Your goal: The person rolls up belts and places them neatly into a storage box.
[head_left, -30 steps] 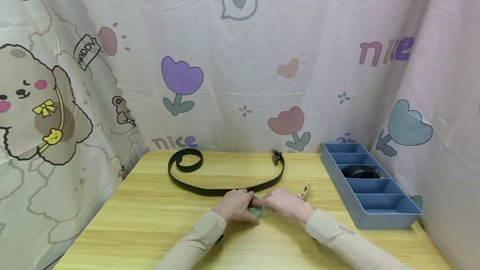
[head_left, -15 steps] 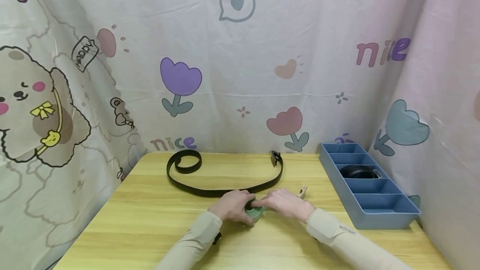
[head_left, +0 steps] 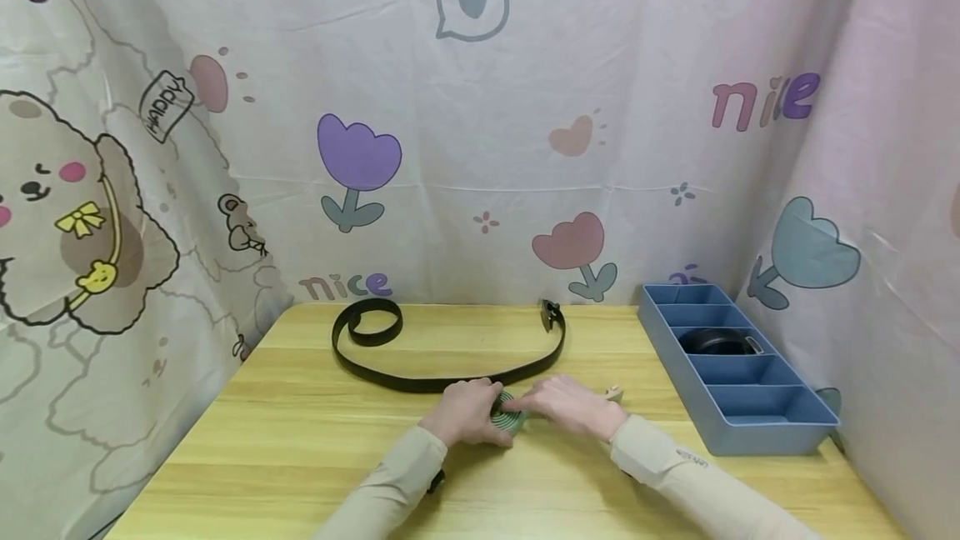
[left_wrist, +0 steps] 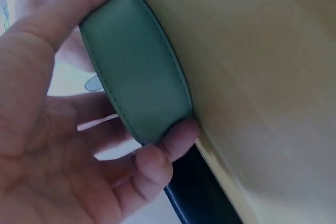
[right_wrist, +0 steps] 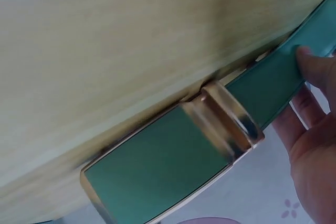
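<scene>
A green belt (head_left: pixel 512 422), wound into a coil, stands on its edge near the middle of the table. My left hand (head_left: pixel 467 412) grips the coil from the left, thumb and fingers around its stitched outer side (left_wrist: pixel 137 69). From the right, my right hand (head_left: pixel 567 407) reaches the coil with its index finger at the opening. In the right wrist view its thumb and fingers pinch the green strap (right_wrist: pixel 275 80) behind the gold-framed buckle (right_wrist: pixel 157 163). Only a bit of that buckle shows past the right hand in the head view. The coil's inside is partly hidden by fingers.
Behind the hands lies a black belt (head_left: pixel 420 384), curled at its left end, with a dark buckle (head_left: pixel 551 315) at its right. A blue-grey divided box (head_left: pixel 712 407) stands on the right with a coiled black belt (head_left: pixel 712 342) in one compartment. Printed curtains enclose the table.
The gold buckle end has dropped lower beside the right hand, and less of it shows. Both hands stay at the green coil with only slight shifts.
</scene>
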`<state>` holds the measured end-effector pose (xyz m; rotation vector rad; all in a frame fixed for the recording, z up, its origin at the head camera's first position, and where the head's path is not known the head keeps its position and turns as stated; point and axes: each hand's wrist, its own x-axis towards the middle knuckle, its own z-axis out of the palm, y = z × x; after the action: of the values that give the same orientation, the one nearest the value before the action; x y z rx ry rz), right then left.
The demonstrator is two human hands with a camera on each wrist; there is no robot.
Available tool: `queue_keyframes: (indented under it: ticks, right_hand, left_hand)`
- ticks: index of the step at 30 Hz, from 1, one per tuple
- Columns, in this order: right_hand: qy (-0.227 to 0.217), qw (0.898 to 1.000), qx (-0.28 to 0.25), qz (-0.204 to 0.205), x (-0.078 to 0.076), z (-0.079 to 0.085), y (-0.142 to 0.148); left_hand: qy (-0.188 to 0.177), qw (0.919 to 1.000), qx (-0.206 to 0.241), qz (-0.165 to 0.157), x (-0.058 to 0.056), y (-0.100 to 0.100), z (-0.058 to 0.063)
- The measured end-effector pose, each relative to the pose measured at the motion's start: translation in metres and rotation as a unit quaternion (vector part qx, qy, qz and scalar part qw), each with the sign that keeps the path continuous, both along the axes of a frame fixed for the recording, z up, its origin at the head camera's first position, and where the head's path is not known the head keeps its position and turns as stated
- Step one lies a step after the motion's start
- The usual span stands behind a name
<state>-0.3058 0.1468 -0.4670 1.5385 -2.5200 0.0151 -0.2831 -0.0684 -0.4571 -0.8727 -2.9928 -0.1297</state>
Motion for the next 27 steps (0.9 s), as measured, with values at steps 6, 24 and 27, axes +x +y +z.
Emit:
queue_keyframes:
  ticks: [6,24,27]
  right_hand:
    - [0.005,1.000,-0.008,0.011,-0.002,0.001,-0.001]
    - [0.030,0.999,0.010,0.013,-0.004,-0.001,-0.001]
    - [0.025,1.000,0.008,0.008,-0.002,0.000,0.000]
  left_hand:
    - [-0.050,0.9981,0.022,-0.030,-0.003,-0.004,0.004]
    - [-0.032,0.9992,0.022,-0.010,-0.004,-0.001,0.003]
    - [-0.028,0.9994,0.022,0.003,-0.003,0.002,0.003]
